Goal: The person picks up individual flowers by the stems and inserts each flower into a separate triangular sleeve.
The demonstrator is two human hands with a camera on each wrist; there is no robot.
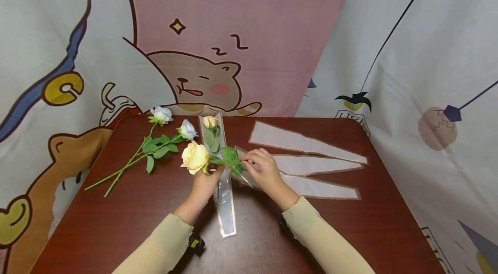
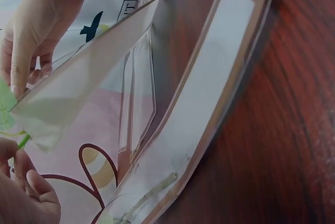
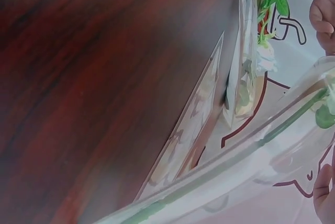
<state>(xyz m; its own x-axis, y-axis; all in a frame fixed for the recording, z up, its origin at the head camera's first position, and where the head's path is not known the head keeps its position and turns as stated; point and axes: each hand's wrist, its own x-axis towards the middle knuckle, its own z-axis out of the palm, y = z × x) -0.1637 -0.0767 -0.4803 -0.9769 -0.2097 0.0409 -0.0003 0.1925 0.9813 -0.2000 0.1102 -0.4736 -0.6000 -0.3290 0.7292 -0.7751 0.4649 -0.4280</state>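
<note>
Left grip [image 1: 202, 187] curled round rose stem [image 2: 24, 141]

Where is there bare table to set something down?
Front right, the table is bare between the right forearm and the flat wrappers. Front left, it's bare between the left forearm and the pale-blue roses. The middle is crowded: left hand and right hand hold the yellow rose and a clear wrapper near a packaged rose.

Your head view gets soft, even light, with stretched corners and glare on the clear wrapper [image 1: 224, 194] toward seven o'clock. Your wrist views look hazier and softer; the right one's bench [image 3: 94, 77] darkens toward ten o'clock.
</note>
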